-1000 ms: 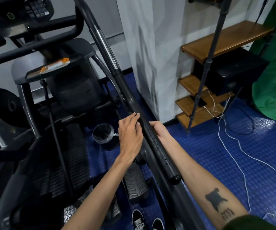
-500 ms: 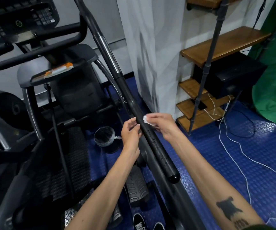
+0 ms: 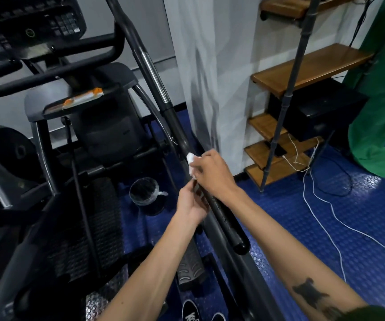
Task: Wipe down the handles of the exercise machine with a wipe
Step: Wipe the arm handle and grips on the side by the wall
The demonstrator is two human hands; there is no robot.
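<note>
1. Since the earlier frame the right hand (image 3: 212, 174) has come over the top of the handle (image 3: 224, 216), where before it sat lower on the bar's right side, and the left hand (image 3: 191, 202) has closed in just below it.
2. Right fingers pinch the white wipe (image 3: 191, 161), bunched and pressed against the handle's upper left face, about midway along the black grip.
3. Left hand curls round the same bar from the left, fingers wrapped on it, touching the right hand's wrist area.
4. Handle runs diagonally from its chrome section at upper centre down to a rounded black end cap (image 3: 241, 247) near the blue floor (image 3: 326, 228).
5. A lined bin (image 3: 145, 193) stands on the floor left of the hands; white cables (image 3: 321, 200) trail past wooden shelves (image 3: 307, 66) at right.
</note>
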